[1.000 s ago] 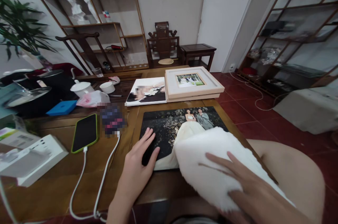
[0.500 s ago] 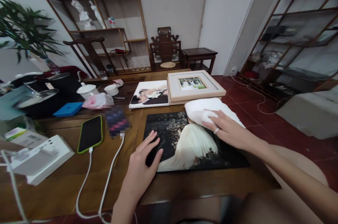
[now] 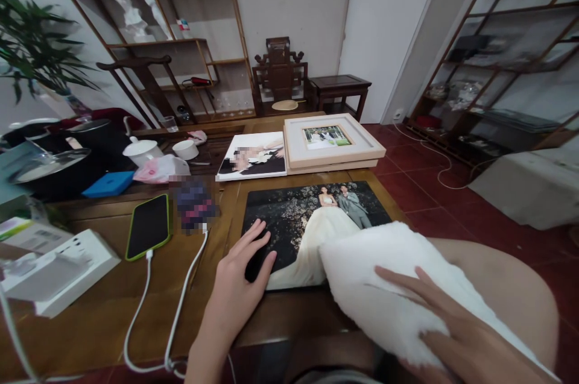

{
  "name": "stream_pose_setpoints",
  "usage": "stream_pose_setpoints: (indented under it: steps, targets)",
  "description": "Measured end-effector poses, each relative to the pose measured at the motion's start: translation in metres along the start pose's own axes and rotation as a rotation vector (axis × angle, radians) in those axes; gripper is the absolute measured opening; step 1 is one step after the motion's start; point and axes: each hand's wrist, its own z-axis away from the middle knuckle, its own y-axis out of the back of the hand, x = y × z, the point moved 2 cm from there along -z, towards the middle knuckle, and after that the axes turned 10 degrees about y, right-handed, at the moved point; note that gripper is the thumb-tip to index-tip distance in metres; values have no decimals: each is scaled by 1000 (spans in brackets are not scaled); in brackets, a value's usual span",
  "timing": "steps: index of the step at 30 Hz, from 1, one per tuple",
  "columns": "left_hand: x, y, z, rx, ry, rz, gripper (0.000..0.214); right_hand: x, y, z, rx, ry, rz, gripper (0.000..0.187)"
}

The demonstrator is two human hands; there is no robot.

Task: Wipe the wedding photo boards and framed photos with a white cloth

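Note:
A dark wedding photo panel lies flat on the wooden table, showing a couple with a long white dress. My left hand rests on its left edge, fingers spread. In my right hand is a fluffy white towel, gripped between thumb and fingers. The towel hangs over the panel's lower right part and the table's front edge, hiding that corner. Whether it touches the panel there, I cannot tell.
Behind the panel lie a small photo print and a pale wooden picture frame. To the left are a green-edged phone on a cable, a white power strip, a blue box and a white teapot.
My right hand has drawn the towel from the panel's upper right toward me, uncovering the couple in the photo. My left hand stays on the panel's left edge.

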Motion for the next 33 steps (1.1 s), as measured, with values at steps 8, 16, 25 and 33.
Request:
stream_pose_setpoints:
  steps: [8,16,25,33]
  targets:
    - [0,1,0,-3,-14,6,28,37,-1,-66,-120,-297,-122,35]
    - [1,1,0,-3,-10,4,28,93,-32,-124,-91,-283,-32,36]
    - [-1,1,0,-21,7,3,30,25,-27,-99,-85,-214,-86,27]
    - [-1,2,0,-72,57,0,37,-29,-41,-71,-182,-23,-197,20]
